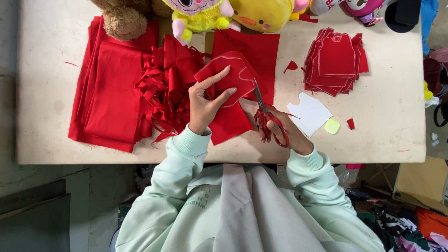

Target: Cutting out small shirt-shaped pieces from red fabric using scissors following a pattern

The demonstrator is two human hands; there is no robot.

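Gripping red-handled scissors, my right hand points the blades up into the chalk-marked red fabric piece; my left hand, just beside it, pinches that piece taut off the surface so the line stays readable.

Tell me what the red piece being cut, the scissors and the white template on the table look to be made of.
Red piece: woven cloth, matte, likely; it folds softly, with a chalk outline.
Scissors: dull metal blades, glossy red handles, probably plastic.
White template: flat, crisp-edged, seemingly paper or thin card.
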